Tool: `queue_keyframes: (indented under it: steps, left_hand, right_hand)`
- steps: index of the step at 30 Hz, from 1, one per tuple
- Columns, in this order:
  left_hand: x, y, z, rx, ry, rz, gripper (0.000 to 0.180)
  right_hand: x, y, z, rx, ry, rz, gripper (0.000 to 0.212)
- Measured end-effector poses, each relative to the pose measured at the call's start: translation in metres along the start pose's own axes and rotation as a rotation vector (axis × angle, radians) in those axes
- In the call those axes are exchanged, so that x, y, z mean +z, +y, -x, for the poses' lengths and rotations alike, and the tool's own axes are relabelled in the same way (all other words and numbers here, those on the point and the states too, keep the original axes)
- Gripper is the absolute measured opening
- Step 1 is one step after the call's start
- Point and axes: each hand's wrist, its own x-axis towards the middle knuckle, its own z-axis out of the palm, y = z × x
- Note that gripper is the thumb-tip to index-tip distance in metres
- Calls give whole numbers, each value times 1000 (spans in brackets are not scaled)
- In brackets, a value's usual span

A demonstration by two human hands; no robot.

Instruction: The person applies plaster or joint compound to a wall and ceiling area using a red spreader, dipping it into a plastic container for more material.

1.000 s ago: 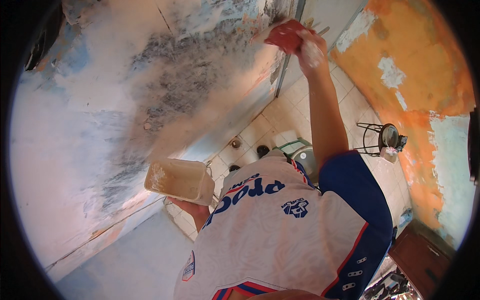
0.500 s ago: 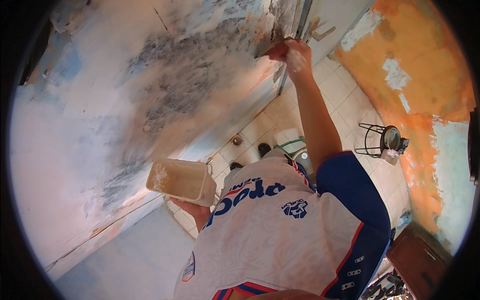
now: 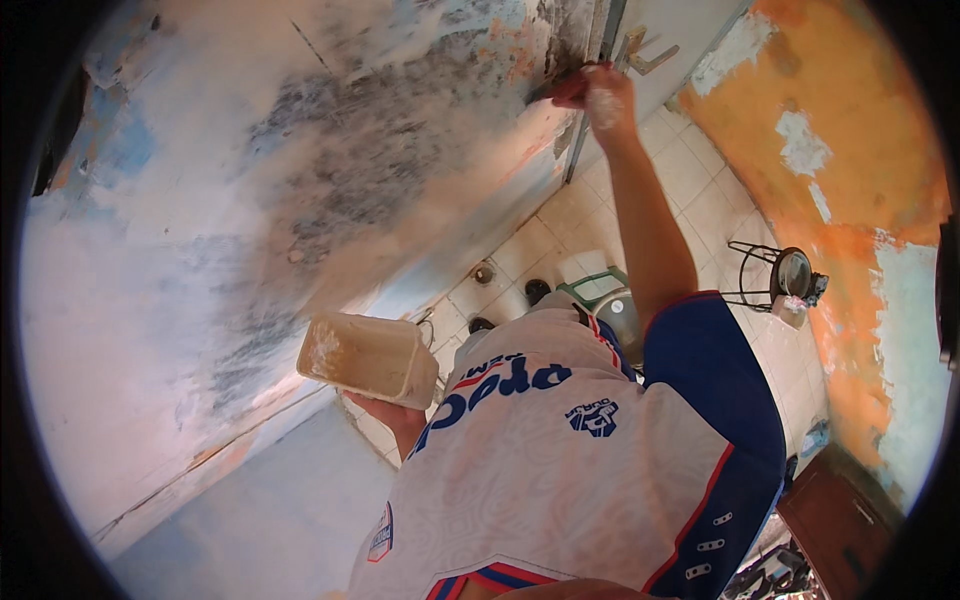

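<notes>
My left hand (image 3: 388,410) supports a cream plastic tub (image 3: 375,362) from below and at its side. The tub is tilted, with white residue smeared on its inner wall. Up at the far end of the patchy wall (image 3: 330,190), my right hand (image 3: 607,100) is closed around what looks like a putty knife (image 3: 569,92), held against the wall near the door frame. Its blade is mostly hidden and blurred. White paste coats the back of that hand. Dark scraped patches and pale smears cover the wall beside it.
A door with a metal handle (image 3: 648,52) stands just right of my right hand. A black-legged stool (image 3: 758,275) stands by the orange wall (image 3: 840,120). Near my feet on the tiled floor (image 3: 570,212) are a green-framed item (image 3: 597,285) and a small round object (image 3: 482,273).
My right hand has shifted slightly right and up along the wall, closer to the door frame. The tub stays in my left hand, nearly unmoved.
</notes>
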Motion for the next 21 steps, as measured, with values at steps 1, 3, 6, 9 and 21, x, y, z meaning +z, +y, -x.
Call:
queue_keyframes:
  steps: [1, 3, 6, 9, 21]
  left_hand:
    - [6, 3, 2, -41, 6, 5, 65]
    - [7, 4, 5, -58, 34, 18, 64]
    - [11, 0, 6, 11, 68, -33, 60]
    - [32, 3, 3, 3, 64, -149, 54]
    - [-25, -4, 10, -103, -9, 19, 75]
  right_hand:
    - [-18, -38, 2, 55, -31, -192, 21]
    - [-40, -96, 39, 135, -11, -536, 29]
    - [-51, -55, 64, 284, 75, -508, 28]
    - [-51, 117, 57, 376, 154, -186, 24]
    - [-45, -39, 66, 186, -23, -474, 36]
